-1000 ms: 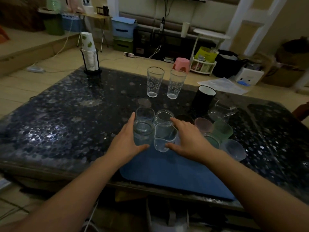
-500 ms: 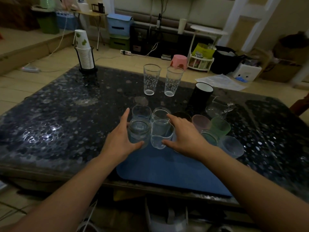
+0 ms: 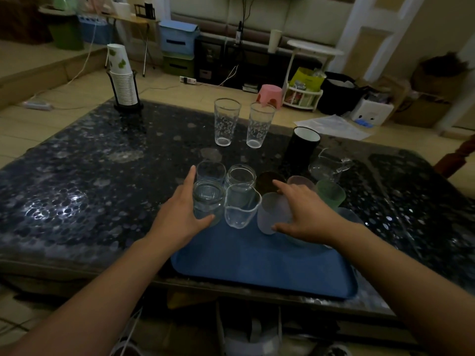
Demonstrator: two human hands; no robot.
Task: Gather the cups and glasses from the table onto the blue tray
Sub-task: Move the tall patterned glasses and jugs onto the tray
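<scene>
On the tray (image 3: pixel 257 263), the left hand (image 3: pixel 180 214) grips a ribbed glass (image 3: pixel 207 201) (slippery, breakable); the right hand (image 3: pixel 305 214) wraps a frosted cup (image 3: pixel 272 211) mid-wall.

A stack of paper cups (image 3: pixel 122 80) stands in a black holder at the tabletop's (image 3: pixel 77 160) far left corner. Beyond it, a pink stool (image 3: pixel 270 95) sits on the floor beside a white rack (image 3: pixel 303 97).

Right hand (image 3: pixel 305 214) shifted rightward off the spouted clear glass (image 3: pixel 240 210), now curled round a frosted pale cup (image 3: pixel 273 213) on the blue tray (image 3: pixel 257 263), thumb near, forefinger far. Frosted cup newly beside the spouted glass.
</scene>
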